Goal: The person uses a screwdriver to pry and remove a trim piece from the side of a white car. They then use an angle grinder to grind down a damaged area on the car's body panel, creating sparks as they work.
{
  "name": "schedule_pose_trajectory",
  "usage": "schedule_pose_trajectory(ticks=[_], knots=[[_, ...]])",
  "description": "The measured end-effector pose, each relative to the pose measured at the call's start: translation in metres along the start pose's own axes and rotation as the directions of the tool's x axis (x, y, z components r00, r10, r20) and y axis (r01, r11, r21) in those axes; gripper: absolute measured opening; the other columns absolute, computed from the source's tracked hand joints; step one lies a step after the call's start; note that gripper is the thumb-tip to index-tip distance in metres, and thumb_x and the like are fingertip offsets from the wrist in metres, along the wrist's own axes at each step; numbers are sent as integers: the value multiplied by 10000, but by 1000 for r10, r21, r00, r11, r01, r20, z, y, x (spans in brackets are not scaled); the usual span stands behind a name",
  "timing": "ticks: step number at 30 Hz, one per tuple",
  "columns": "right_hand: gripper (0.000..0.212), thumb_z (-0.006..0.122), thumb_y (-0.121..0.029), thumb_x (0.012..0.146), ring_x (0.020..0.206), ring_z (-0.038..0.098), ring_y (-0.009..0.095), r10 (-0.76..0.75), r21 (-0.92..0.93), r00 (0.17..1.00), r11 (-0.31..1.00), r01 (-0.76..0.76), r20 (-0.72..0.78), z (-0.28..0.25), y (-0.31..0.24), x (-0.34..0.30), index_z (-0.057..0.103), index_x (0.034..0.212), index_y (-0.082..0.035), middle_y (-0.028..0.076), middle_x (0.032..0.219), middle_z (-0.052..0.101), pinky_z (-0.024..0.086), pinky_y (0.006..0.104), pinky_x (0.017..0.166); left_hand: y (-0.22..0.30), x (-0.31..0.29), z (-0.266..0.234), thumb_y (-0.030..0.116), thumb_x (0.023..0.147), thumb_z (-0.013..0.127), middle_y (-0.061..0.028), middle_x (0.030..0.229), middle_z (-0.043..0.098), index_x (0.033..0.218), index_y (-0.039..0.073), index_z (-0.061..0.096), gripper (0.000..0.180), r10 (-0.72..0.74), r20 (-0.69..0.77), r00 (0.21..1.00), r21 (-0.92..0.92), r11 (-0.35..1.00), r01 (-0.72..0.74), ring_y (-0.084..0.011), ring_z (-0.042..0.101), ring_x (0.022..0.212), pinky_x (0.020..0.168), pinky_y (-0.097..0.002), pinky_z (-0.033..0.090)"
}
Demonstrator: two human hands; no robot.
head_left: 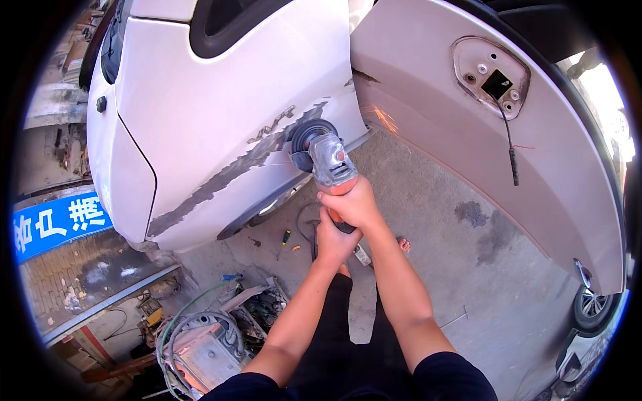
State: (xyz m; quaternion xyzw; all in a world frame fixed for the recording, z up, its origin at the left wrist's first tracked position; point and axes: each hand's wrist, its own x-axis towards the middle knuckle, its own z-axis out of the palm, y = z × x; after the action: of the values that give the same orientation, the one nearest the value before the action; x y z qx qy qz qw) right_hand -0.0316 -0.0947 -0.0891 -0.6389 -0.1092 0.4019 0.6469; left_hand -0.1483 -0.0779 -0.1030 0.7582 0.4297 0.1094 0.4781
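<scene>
Both my hands are wrapped round an angle grinder (334, 164) with a grey head and orange body. My right hand (353, 204) grips it just behind the head, and my left hand (332, 239) closes on the rear of the body. The round disc (312, 134) lies against the side of a white car's rear fender (234, 113). Orange sparks (386, 120) fly off to the right of it. A long dark scraped strip (227, 175) runs across the panel, down and left from the disc.
On the right stands a large curved car door (441, 127) with a cable hanging from its opening. An orange machine with coiled hoses (207, 351) sits at lower left beside scrap parts. A blue sign (60, 224) is at far left. A thin metal rod (456, 317) lies on the concrete.
</scene>
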Motion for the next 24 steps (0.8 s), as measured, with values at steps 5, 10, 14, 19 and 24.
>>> schedule_pose_trajectory(ticks=[5, 10, 14, 19, 24], knots=[[391, 824, -187, 668, 855, 696, 185, 39, 22, 999, 999, -40, 21, -4, -5, 2, 700, 992, -6, 96, 916, 734, 538, 340, 803, -3, 1, 0, 298, 688, 859, -257, 1063, 694, 1219, -1, 427, 746, -34, 16, 999, 21, 999, 34, -406, 689, 1020, 852, -445, 545], [373, 819, -177, 684, 838, 692, 183, -39, 2, 999, 999, 39, -10, 2, -5, 1, 694, 988, -1, 96, 913, 730, 539, 341, 779, 5, 4, 0, 304, 689, 854, -262, 1049, 692, 1189, 5, 442, 713, 11, -26, 1000, -14, 1000, -11, -423, 682, 1014, 838, -458, 542], [381, 832, -186, 683, 852, 691, 181, -29, 185, 999, 982, 35, -37, -5, 0, 15, 700, 995, -12, 90, 922, 730, 535, 340, 791, 13, 19, -9, 297, 691, 862, -241, 1094, 689, 1228, 9, 437, 742, -91, 56, 994, 90, 992, 86, -390, 683, 1045, 861, -437, 536], [333, 820, -169, 704, 814, 673, 142, -74, 197, 997, 978, 73, -1, 4, 16, 13, 711, 975, -9, 64, 918, 724, 535, 318, 748, 10, 10, -15, 298, 700, 862, -254, 1112, 679, 1217, 11, 437, 729, -26, 34, 999, 140, 990, 21, -407, 671, 1061, 868, -440, 532], [350, 766, -69, 747, 836, 660, 126, -40, 396, 999, 918, 35, 3, 1, 11, 21, 690, 1082, -1, 51, 974, 710, 531, 305, 768, 30, 28, -25, 301, 704, 853, -268, 1074, 682, 1185, -11, 439, 707, -101, 70, 992, 256, 963, 80, -430, 670, 1036, 854, -448, 534]])
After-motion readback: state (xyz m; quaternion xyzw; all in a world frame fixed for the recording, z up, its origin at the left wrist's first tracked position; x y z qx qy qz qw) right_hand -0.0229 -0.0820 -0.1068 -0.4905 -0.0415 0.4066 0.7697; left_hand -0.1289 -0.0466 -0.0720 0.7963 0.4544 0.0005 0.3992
